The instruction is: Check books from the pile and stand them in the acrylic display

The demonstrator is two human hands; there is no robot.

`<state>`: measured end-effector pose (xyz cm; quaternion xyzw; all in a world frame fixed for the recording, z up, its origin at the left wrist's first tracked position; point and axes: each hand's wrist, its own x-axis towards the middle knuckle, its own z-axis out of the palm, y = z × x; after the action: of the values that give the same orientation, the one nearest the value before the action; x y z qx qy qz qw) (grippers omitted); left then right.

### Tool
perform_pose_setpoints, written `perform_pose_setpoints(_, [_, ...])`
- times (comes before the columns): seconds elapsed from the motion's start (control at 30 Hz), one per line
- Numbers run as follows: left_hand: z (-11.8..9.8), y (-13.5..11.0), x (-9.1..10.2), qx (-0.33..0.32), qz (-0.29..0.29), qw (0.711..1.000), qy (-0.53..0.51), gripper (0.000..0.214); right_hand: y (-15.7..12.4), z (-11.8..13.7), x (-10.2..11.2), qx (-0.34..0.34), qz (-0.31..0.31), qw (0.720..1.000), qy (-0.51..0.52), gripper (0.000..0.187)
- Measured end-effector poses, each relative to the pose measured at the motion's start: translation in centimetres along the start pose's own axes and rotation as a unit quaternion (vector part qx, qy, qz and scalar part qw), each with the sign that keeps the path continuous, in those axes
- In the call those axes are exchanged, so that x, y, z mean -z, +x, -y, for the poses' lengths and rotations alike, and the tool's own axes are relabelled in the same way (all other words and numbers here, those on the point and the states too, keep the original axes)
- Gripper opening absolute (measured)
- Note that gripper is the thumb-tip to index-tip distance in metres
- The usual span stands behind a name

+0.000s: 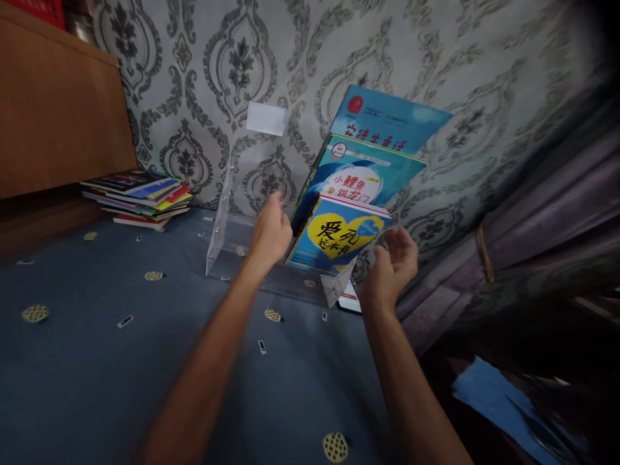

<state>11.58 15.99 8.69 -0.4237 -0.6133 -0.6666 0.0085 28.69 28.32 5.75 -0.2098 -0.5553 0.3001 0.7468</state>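
Note:
A clear acrylic book stand [271, 279] stands on the blue patterned cloth. In its right part several books lean back in stepped rows: a blue book with a yellow heart [332, 240] in front, a teal book [372, 165] behind it and a taller blue book [397, 116] at the back. My left hand [272, 231] is just left of the front book, fingers loosely bent and nothing seen in them. To the right of that book my right hand [394, 261] is cupped, with thumb and fingers apart and nothing held.
A pile of books [140, 197] lies at the left by a wooden cabinet [62, 106]. A white card [266, 118] is at the stand's upper back, before the patterned wall. Partly behind the stand's right foot lies a phone-like device [349, 298]. A curtain [450, 274] hangs right.

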Motion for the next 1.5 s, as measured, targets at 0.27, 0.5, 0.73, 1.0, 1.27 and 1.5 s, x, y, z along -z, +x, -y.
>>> perform_pose_setpoints(0.27, [-2.7,1.2,6.0,-0.004,-0.044,0.984,-0.172,0.022,-7.9,5.2,-2.8,-0.027,0.25,0.967,0.039,0.015])
perform_pose_setpoints(0.5, [-4.7,0.1,7.4,-0.016,0.067,0.993,-0.098,0.015,-17.8,5.6,-2.9,0.033,0.596,0.802,-0.011,0.022])
perform_pose_setpoints(0.73, [-0.6,0.8,3.9,0.002,0.123,0.989,0.087,0.024,-14.0,2.1,-2.0,-0.104,0.343,0.931,-0.066,0.021])
perform_pose_setpoints(1.0, [-0.9,-1.9,-0.7,0.053,0.233,0.941,0.24,0.026,-5.7,-2.3,1.8,-0.036,0.013,0.996,-0.084,0.03])
perform_pose_setpoints(1.27, [-1.8,-3.2,-1.9,0.041,0.25,0.933,0.255,0.039,0.1,-1.9,1.4,-0.066,0.052,0.996,-0.02,0.046])
perform_pose_setpoints(1.5, [-2.0,-3.2,-2.1,0.053,0.258,0.926,0.271,0.041,0.2,-1.5,0.7,-0.084,0.133,0.988,-0.007,0.034])
